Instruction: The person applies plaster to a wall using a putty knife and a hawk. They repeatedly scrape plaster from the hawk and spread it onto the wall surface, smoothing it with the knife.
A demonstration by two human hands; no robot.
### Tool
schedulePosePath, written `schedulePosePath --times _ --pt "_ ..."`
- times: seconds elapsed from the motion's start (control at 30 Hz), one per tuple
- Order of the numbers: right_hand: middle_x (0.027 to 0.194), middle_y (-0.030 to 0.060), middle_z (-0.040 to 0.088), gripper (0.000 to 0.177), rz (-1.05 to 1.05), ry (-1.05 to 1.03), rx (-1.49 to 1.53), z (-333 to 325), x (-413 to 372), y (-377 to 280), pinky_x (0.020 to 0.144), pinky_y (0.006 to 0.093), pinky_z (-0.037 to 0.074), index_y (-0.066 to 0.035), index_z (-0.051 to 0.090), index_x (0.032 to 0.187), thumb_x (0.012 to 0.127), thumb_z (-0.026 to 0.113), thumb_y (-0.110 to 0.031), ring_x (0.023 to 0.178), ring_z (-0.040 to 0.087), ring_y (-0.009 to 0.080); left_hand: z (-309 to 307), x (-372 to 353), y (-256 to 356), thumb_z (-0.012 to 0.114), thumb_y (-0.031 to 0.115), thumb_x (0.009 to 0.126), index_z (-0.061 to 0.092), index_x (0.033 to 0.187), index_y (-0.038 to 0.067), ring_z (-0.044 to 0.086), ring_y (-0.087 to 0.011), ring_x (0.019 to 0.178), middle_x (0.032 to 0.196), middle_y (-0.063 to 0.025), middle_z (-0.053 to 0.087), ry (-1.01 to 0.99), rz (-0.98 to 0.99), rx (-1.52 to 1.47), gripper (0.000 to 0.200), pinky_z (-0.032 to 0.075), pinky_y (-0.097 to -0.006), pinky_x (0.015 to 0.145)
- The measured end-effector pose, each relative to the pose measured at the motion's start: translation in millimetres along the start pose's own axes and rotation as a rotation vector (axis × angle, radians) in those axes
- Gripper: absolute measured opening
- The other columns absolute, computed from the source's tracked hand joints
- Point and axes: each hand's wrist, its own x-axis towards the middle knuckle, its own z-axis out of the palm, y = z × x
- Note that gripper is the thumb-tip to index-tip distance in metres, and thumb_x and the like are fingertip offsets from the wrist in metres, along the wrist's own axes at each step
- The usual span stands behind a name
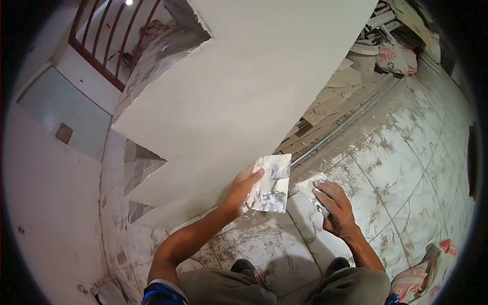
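- The left hand (243,192) grips a wide blade (272,183) by its near edge. The thumb lies across the face and the other fingers are hidden behind it.
- The wide blade is smeared with grey-white paste. It sits just in front of the lower edge of the white wall (244,86), with its face tilted up toward the camera, probably so the paste stays on it and can be seen.
- The right hand (333,207) is closed around a small blade (307,187). The fingers curl over the handle end, and the pale tip points toward the wide blade.
- The two blades are just beside each other at the same height. I cannot tell whether they touch. Held this near, either one seems easy to wipe on the other.
- The left forearm reaches forward and up from the lower left, with the wrist bent back. The right forearm comes in from the lower right, with the wrist turned inward and the knuckles up.
- Both hands hang above the tiled floor (401,168), which is streaked with dried paste. The tips of the shoes (246,267) show below them.
- A metal pipe (345,124) lies along the foot of the wall.
- One sack (427,269) lies at the lower right, well apart from the hands, and more sacks (396,56) are piled at the upper right.
- A red railing (107,46) stands at the upper left, above the stepped side of the wall.
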Motion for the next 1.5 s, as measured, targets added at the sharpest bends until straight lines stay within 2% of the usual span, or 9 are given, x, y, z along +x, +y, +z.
schedulePosePath --times 0.43,0.67,0.9,1.03,1.23,1.33,1.5 --pt "0.133 0.0188 0.059 0.063 -0.006 0.017 0.040 -0.7 -0.1 2.8 0.104 0.0515 0.047 -0.003 0.059 0.129 0.068 0.061 0.012 0.123 0.058 0.0385 -1.9 0.8 -0.1 0.049 0.017 0.106 0.039 0.144 -0.002 0.067 -0.0236 0.109 0.127 -0.0150 0.061 -0.063 0.024 -0.028 0.044 0.059 -0.0389 0.091" --pt "0.133 0.0194 0.058 0.072 0.004 0.008 0.048 -1.9 -1.1 2.3 0.105 0.0529 0.045 -0.004 0.057 0.131 0.062 0.059 0.014 0.123 0.057 0.0393 7.5 -4.2 3.1 0.048 0.016 0.106 0.040 0.145 -0.003 0.066 -0.0249 0.113 0.131 -0.0159 0.060 -0.084 0.056 -0.019 0.045 0.057 -0.0386 0.094" --pt "0.133 0.0193 0.058 0.072 -0.002 0.004 0.032 -0.5 0.5 3.2 0.103 0.0516 0.047 -0.003 0.057 0.131 0.061 0.058 0.015 0.123 0.057 0.0390 9.4 -5.4 3.9 0.048 0.019 0.105 0.041 0.144 -0.005 0.067 -0.0242 0.111 0.129 -0.0164 0.061 -0.111 0.057 0.024 0.046 0.057 -0.0379 0.093" --pt "0.133 0.0206 0.060 0.062 0.001 0.003 0.046 -0.8 2.2 2.3 0.100 0.0515 0.048 0.001 0.061 0.126 0.066 0.059 0.015 0.120 0.059 0.0406 7.1 -2.0 1.2 0.048 0.018 0.105 0.042 0.143 -0.005 0.068 -0.0240 0.110 0.127 -0.0165 0.062 -0.088 0.036 0.034 0.045 0.058 -0.0376 0.093" --pt "0.132 0.0204 0.060 0.060 -0.003 0.014 0.047 1.0 1.3 2.8 0.101 0.0512 0.048 0.001 0.061 0.125 0.067 0.059 0.015 0.120 0.059 0.0404 7.4 -2.7 2.5 0.047 0.017 0.105 0.042 0.142 -0.005 0.068 -0.0242 0.109 0.127 -0.0167 0.062 -0.086 0.055 0.044 0.043 0.058 -0.0373 0.092" --pt "0.134 0.0204 0.058 0.069 -0.016 -0.001 0.041 -0.1 1.5 3.4 0.101 0.0508 0.048 -0.002 0.058 0.131 0.063 0.059 0.014 0.121 0.058 0.0396 6.2 -1.3 1.0 0.047 0.016 0.106 0.041 0.143 -0.005 0.068 -0.0241 0.108 0.127 -0.0169 0.062 -0.087 0.060 0.039 0.043 0.058 -0.0372 0.092" --pt "0.134 0.0204 0.058 0.069 -0.013 0.012 0.046 2.3 -1.2 5.7 0.102 0.0510 0.048 -0.002 0.058 0.131 0.064 0.059 0.015 0.122 0.058 0.0391 5.4 0.0 1.0 0.046 0.016 0.106 0.040 0.143 -0.005 0.068 -0.0239 0.108 0.126 -0.0167 0.062 -0.078 0.045 0.052 0.044 0.059 -0.0368 0.092"
